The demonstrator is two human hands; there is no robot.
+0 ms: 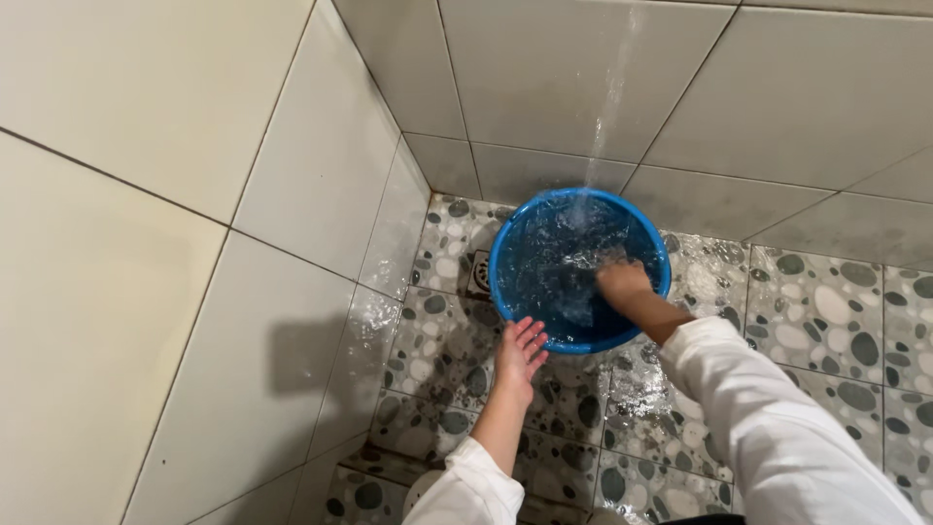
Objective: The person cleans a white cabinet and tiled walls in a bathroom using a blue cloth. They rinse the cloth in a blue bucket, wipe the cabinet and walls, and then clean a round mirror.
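Observation:
A round blue plastic basin (505, 233) stands on the pebble-patterned floor in the corner and holds rippling water. A thin stream of water (607, 107) falls into it from above. My right hand (622, 280) is dipped in the water near the basin's right side; whether it holds anything there is hidden by the splashing. My left hand (520, 352) hovers open, fingers spread, just at the basin's near rim. Both arms wear white sleeves.
White tiled walls (194, 194) close in on the left and back. A square floor drain (480, 273) sits against the basin's left side. The grey pebble-pattern floor tiles (826, 321) are wet around the basin.

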